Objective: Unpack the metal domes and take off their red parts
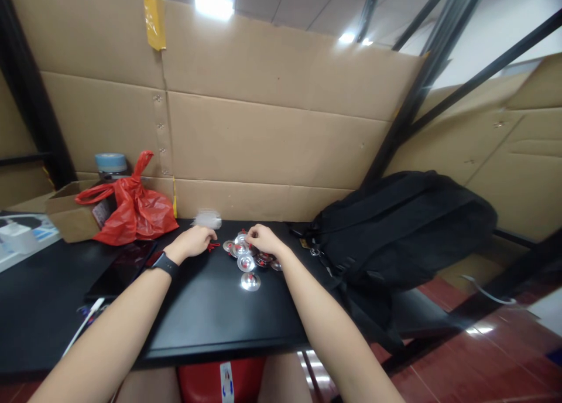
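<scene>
Shiny silver discs (246,263) with red centres lie in an overlapping pile on the black table (211,315). One single disc (250,282) rests a little nearer to me. My right hand (265,239) reaches over the back of the pile, thumb and fingers pinched at the rim of a disc (241,239). To the left of the pile, my left hand (195,241) is low over the table with curled fingers. A bit of red cord (213,246) shows right at its fingertips. A dark watch (165,265) is on the left wrist.
Behind my left hand lies a clear plastic piece (208,219). A red plastic bag (138,209), a cardboard box (72,212) and a dark tablet-like device (120,269) are at left. A black backpack (408,233) fills the right side. A cardboard wall (272,139) closes the back.
</scene>
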A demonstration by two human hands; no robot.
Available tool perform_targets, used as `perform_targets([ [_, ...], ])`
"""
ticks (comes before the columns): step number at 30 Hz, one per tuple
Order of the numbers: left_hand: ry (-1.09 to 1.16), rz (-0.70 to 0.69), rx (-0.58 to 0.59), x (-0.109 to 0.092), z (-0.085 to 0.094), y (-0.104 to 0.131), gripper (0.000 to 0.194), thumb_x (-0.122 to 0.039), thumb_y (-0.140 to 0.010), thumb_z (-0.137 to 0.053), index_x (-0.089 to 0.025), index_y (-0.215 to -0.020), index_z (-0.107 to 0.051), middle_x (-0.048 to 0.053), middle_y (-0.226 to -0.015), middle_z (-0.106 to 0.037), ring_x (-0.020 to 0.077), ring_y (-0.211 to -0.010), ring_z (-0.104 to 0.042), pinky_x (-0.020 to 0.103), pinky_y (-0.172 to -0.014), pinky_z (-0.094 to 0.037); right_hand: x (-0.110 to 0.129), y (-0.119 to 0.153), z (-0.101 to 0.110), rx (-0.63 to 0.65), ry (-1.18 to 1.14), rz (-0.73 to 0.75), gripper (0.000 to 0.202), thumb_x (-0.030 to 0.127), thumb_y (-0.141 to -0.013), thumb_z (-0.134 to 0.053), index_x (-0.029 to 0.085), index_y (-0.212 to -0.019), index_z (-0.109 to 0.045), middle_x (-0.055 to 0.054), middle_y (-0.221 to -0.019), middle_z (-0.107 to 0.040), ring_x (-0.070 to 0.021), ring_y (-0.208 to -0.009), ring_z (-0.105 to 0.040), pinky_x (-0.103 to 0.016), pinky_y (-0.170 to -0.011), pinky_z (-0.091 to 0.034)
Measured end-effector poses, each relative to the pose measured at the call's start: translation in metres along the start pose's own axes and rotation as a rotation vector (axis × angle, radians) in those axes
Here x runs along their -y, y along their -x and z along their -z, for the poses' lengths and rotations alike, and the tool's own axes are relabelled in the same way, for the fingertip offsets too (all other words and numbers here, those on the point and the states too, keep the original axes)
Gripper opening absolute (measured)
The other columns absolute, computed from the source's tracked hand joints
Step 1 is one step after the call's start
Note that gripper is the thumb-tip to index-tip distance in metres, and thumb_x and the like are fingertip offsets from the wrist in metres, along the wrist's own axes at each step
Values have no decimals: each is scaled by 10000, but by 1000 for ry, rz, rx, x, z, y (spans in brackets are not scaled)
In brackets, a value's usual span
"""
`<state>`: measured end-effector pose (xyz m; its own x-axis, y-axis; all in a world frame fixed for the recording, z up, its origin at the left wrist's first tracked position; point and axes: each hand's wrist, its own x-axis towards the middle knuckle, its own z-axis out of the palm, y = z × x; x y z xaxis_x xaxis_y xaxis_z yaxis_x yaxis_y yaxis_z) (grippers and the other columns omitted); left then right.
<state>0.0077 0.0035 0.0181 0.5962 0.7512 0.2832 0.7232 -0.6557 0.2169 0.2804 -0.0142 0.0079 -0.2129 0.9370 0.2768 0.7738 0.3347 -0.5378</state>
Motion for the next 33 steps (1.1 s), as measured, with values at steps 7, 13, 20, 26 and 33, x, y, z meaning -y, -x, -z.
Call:
perform_targets([
  [7, 274, -62, -177, -32, 11, -2, 240, -282, -904, -547, -194, -1055, -712, 41, -980, -744, 175, -864, -676, 256, -810, -503, 18, 0, -4, -118, -321, 122, 202, 313, -898, -516, 194, -751, -586, -16, -830, -660, -165, -809, -600, -271, -786, -445],
  [13, 463, -32, -243, -62, 13, -3, 271, -376, -884, -600, -162, -993, -724, 41, -885, -748, 165, -754, -658, 241, -691, -491, 54, 13, -6, -35, -684, 236, 339, 523, -906, -546, 204, -799, -509, 18, -767, -585, -143, -723, -561, -253, -682, -450],
  [20, 450, -22, -241, -48, 7, -7, 313, -427, -890, -583, -155, -857, -735, 52, -829, -754, 176, -717, -654, 248, -660, -468, 60, 14, -13, 37, -885, 225, 368, 519, -813, -686, 213, -846, -484, -4, -903, -616, -142, -744, -624, -261, -669, -483],
  [26, 302, 165, -277, -8, 7, -4, 296, -421, -854, -590, -165, -827, -738, 74, -811, -755, 206, -730, -674, 265, -683, -476, 28, -2, 0, -379, -487, 126, 288, 469, -806, -680, 217, -875, -557, -18, -921, -669, -162, -784, -630, -289, -752, -480],
  [33, 85, 56, -93, 16, 3, 3, 174, -299, -814, -584, -196, -768, -715, 39, -748, -732, 178, -689, -667, 224, -634, -459, -37, 3, 15, -333, 87, -157, 175, 373, -776, -715, 229, -802, -619, -18, -818, -689, -174, -762, -611, -261, -694, -429],
])
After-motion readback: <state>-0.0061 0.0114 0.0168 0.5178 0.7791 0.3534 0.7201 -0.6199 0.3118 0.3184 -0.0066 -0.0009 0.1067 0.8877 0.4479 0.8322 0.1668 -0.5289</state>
